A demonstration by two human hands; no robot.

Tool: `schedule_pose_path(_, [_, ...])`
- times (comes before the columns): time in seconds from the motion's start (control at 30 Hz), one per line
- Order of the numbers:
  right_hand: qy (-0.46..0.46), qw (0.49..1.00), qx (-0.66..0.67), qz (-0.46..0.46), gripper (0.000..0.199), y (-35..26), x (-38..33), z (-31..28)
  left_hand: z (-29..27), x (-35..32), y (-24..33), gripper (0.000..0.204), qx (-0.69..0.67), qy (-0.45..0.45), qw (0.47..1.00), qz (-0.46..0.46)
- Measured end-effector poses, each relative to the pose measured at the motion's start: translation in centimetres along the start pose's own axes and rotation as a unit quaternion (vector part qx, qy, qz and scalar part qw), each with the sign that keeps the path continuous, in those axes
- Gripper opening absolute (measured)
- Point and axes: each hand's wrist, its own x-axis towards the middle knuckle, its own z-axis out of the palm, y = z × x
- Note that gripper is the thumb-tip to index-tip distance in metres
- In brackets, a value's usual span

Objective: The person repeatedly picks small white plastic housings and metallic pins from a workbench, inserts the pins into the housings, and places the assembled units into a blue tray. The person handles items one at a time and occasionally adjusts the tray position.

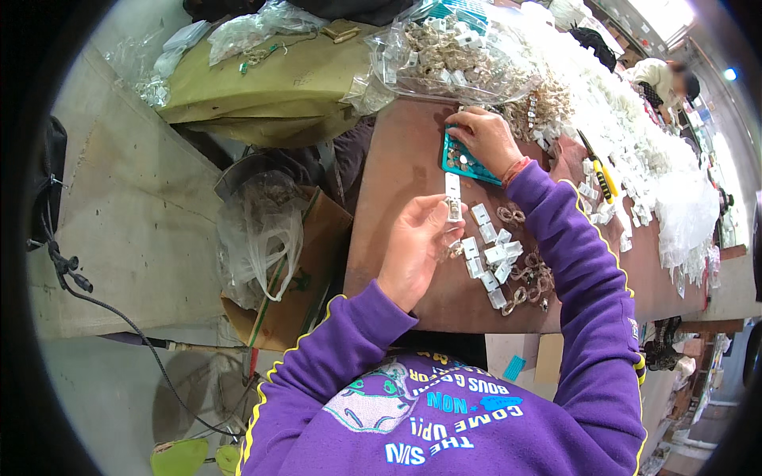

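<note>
My left hand [413, 247] pinches a small open plastic box [453, 187] with a white lid part and a clear part, something small lying inside by the thumb. My right hand [486, 136] reaches over a teal tray [474, 170]. Its fingers are curled together at the tray's far corner; what they hold, if anything, is too small to tell. Small round shiny pieces [462, 159] lie in the tray. Just right of my left hand, several more white boxes [490, 258] are scattered on the brown tabletop [389, 176], beside coiled beige cords [533, 279].
A clear bag [444, 67] full of cords and boxes stands at the back. White packets [619, 119] pile up along the right. Yellow-and-black pliers [601, 173] lie among them. Left of the table are a carton [311, 266] and a plastic bag [266, 238]. Another person [659, 78] is far right.
</note>
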Motion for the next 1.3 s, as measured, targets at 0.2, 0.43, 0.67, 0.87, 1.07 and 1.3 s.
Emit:
schedule_pose_path(0.2, [-0.011, 1.000, 0.001, -0.010, 0.016, 0.8, 0.0, 0.2, 0.1, 0.2, 0.0, 0.021, -0.013, -0.006, 1.000, -0.007])
schedule_pose_path(0.43, [0.021, 0.999, 0.022, 0.041, 0.014, -2.1, 0.3, -1.8, -0.1, 0.2, 0.0, 0.020, -0.011, -0.004, 1.000, 0.010])
schedule_pose_path(0.67, [0.053, 0.991, 0.120, -0.014, 0.012, -10.0, -6.7, -5.2, -0.3, 0.4, -0.5, 0.019, -0.007, -0.023, 1.000, 0.018])
schedule_pose_path(0.87, [0.113, 0.989, 0.094, -0.032, 0.013, -11.1, -8.5, -4.1, -0.2, 0.2, -0.4, 0.016, -0.020, -0.022, 0.999, 0.019])
schedule_pose_path(1.07, [0.137, 0.986, 0.090, -0.039, 0.015, -11.0, -9.0, -3.8, 0.0, 0.0, -0.3, 0.016, -0.008, -0.027, 0.999, 0.021])
schedule_pose_path(1.3, [0.073, 0.974, 0.195, 0.093, 0.012, -11.6, -9.4, -3.6, -0.3, -0.2, -0.2, 0.018, 0.009, -0.060, 0.998, 0.018])
